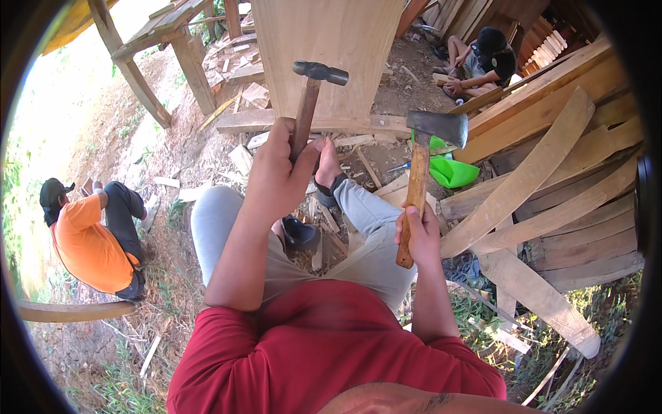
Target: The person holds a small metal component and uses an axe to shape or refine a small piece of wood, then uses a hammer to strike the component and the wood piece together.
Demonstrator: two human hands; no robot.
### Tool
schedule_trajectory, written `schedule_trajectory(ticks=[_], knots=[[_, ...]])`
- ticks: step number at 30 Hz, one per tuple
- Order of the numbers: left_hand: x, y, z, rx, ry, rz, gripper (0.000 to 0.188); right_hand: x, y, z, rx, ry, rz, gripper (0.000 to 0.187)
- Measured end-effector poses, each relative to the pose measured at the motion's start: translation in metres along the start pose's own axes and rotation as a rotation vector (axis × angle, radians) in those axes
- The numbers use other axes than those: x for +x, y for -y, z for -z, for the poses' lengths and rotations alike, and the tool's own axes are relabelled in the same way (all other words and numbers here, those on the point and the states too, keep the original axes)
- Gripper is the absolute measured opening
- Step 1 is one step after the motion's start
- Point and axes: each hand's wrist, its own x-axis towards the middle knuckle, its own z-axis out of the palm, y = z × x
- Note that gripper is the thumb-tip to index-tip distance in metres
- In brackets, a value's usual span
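Observation:
My left hand (281, 172) is closed round the wooden handle of a hammer (307, 103), held up with its dark metal head at the top. In my right hand (420, 234) is a hatchet (417, 165). My fingers wrap the lower part of its worn wooden handle, and its broad grey blade points to the right. The two tools are apart and both upright. Beyond the hammer stands a wide pale wooden board (324, 55), its lower end by a squared timber (248, 123). I sit with my knees spread; one bare foot shows between the tools.
A person in orange (93, 238) sits at the left, another in dark clothing (483, 65) at the far right. Curved planks (531, 172) stack on the right. A bright green plastic piece (452, 171) lies behind the hatchet. Wood scraps (255, 94) litter the ground near a wooden bench (162, 31).

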Motion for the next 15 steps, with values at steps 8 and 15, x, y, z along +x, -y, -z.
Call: schedule_trajectory(ticks=[8, 15], knots=[[-0.003, 0.011, 0.009, 0.061, -0.061, -0.048, 0.026, -0.001, 0.003, -0.013, -0.009, 0.025, -0.006, 0.029], [0.0, 0.03, 0.01, 0.066, -0.073, 0.102, 0.025, 0.001, -0.009, -0.015, 0.002, 0.066, -0.036, 0.029]])
